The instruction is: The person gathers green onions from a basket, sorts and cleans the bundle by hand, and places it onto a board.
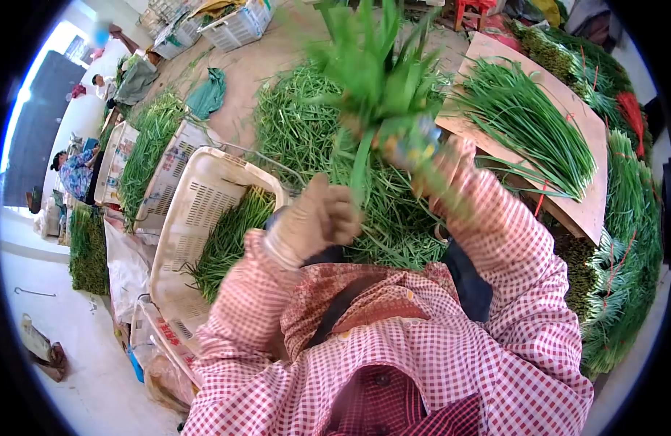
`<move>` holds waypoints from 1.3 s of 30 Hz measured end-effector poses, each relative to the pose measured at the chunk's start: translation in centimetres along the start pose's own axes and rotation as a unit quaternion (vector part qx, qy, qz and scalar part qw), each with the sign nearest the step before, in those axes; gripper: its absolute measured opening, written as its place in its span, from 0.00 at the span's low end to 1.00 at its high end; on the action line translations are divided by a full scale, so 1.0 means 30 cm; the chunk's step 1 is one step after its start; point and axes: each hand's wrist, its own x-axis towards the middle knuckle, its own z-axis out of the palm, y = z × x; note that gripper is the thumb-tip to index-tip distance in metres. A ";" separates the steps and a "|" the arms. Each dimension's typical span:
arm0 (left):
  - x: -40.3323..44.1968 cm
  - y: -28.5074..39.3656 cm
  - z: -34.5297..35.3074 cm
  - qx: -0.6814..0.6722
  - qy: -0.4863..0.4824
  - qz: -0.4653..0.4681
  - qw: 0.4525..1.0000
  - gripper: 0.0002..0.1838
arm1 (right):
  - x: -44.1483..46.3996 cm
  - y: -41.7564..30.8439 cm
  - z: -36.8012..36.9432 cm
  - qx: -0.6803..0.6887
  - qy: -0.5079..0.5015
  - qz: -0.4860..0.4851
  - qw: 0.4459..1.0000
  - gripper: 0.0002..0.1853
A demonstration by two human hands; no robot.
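My right hand (415,149), in a colourfully patterned glove and blurred by motion, grips a bunch of garlic chives (383,65) by its lower end. The leaves fan upward and away from me. My left hand (321,218), in a pale glove, is held lower and to the left with its fingers curled in. One long leaf (362,167) hangs from the bunch towards the left fingertips; whether they pinch it is unclear. Beneath both hands, a heap of loose green leaves (295,109) covers the floor in front of my lap.
At my left stands a white plastic basket (168,251) with chives (234,232) inside. A board (488,138) on my right bears a loose bundle (528,123). Stacked, red-tied bundles (626,232) line the far right. Other people (78,171) are at the far left.
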 end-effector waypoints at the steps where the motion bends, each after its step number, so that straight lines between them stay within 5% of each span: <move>1: 0.041 -0.056 0.042 -0.136 -0.043 -0.017 0.990 0.47 | 0.007 0.085 -0.063 -0.037 -0.040 -0.046 0.997 0.20; 2: 0.042 -0.061 0.108 -0.146 -0.026 0.040 0.988 0.49 | -0.123 0.006 0.194 -0.035 0.190 0.063 0.979 0.19; 3: 0.059 -0.077 0.122 -0.154 -0.024 0.074 0.985 0.48 | -0.093 0.216 0.174 0.228 0.001 -0.101 0.968 0.14; 4: 0.074 -0.100 0.119 -0.155 -0.019 0.090 0.984 0.47 | -0.064 0.424 0.152 0.480 -0.251 -0.133 0.830 0.11; 8: 0.115 -0.172 0.034 -0.105 -0.001 0.098 0.990 0.41 | -0.322 0.437 0.375 0.658 -0.076 -0.059 0.747 0.25; 10: 0.134 -0.196 -0.017 -0.065 0.007 0.101 0.993 0.39 | -0.390 0.438 0.314 0.663 -0.013 0.008 0.748 0.22; 12: 0.143 -0.194 -0.084 -0.016 0.011 0.111 0.994 0.37 | -0.444 0.273 0.358 0.315 0.000 0.021 0.949 0.17; 13: 0.141 -0.180 -0.119 0.003 0.004 0.108 0.994 0.36 | -0.462 0.172 0.380 0.113 0.004 0.027 0.993 0.17; 15: 0.092 -0.097 -0.112 -0.071 -0.042 -0.023 0.996 0.32 | -0.491 0.034 0.381 -0.293 0.006 0.035 0.955 0.18; 16: 0.063 -0.090 -0.093 -0.080 0.031 -0.022 0.996 0.31 | -0.529 0.074 0.319 -0.228 0.144 0.144 0.952 0.22; 17: 0.068 -0.069 -0.145 0.028 -0.066 0.006 0.997 0.28 | -0.534 0.144 0.227 -0.118 0.244 0.173 0.947 0.32; 19: 0.089 -0.116 -0.301 0.338 -0.064 -0.051 0.938 0.30 | -0.505 0.135 0.255 0.116 0.224 0.139 0.958 0.45; 20: 0.086 -0.130 -0.324 0.436 -0.067 -0.072 0.895 0.30 | -0.483 0.151 0.257 0.121 0.225 0.135 0.957 0.45; 22: -0.045 -0.159 -0.160 0.138 -0.083 -0.039 0.986 0.30 | -0.418 0.199 0.268 0.186 0.174 0.087 0.963 0.63; 23: -0.104 -0.174 -0.100 0.033 -0.086 -0.030 0.995 0.30 | -0.376 0.164 0.313 0.188 0.247 0.022 0.950 0.60; 24: -0.150 -0.196 -0.071 0.181 -0.073 0.028 0.980 0.32 | -0.383 0.195 0.272 0.166 0.307 -0.007 0.937 0.57; 25: -0.187 -0.219 -0.049 0.178 -0.053 0.031 0.982 0.34 | -0.395 0.247 0.208 0.143 0.366 -0.034 0.919 0.54; 26: -0.223 -0.242 -0.027 0.175 -0.033 0.034 0.983 0.36 | -0.406 0.289 0.143 0.351 0.097 -0.144 0.920 0.48; 27: -0.260 -0.265 -0.005 0.172 -0.013 0.036 0.984 0.38 | -0.414 0.233 0.156 0.393 0.063 -0.052 0.916 0.44; 28: -0.254 -0.320 -0.055 0.444 -0.048 0.161 0.880 0.40 | -0.409 0.231 0.134 0.413 0.080 -0.063 0.905 0.42; 29: -0.263 -0.366 -0.075 0.670 -0.081 0.268 0.687 0.43 | -0.411 0.234 0.122 0.431 0.098 -0.073 0.894 0.40; 30: -0.293 -0.378 -0.039 0.379 -0.071 0.078 0.919 0.42 | -0.400 0.166 0.189 0.358 0.211 -0.029 0.909 0.36; 31: -0.324 -0.389 -0.003 -0.006 0.057 -0.045 0.997 0.42 | -0.401 0.171 0.118 0.288 0.198 -0.013 0.937 0.33; 34: -0.333 -0.412 -0.017 0.151 0.016 -0.058 0.987 0.42 | -0.335 0.063 0.124 0.062 0.340 0.084 0.935 0.23; 36: -0.321 -0.437 -0.030 0.248 0.000 -0.006 0.969 0.41 | -0.301 0.058 0.044 0.029 0.322 0.120 0.939 0.17; 39: -0.333 -0.456 -0.019 0.156 0.042 -0.014 0.987 0.41 | -0.228 0.025 0.071 -0.051 0.374 0.175 0.910 0.13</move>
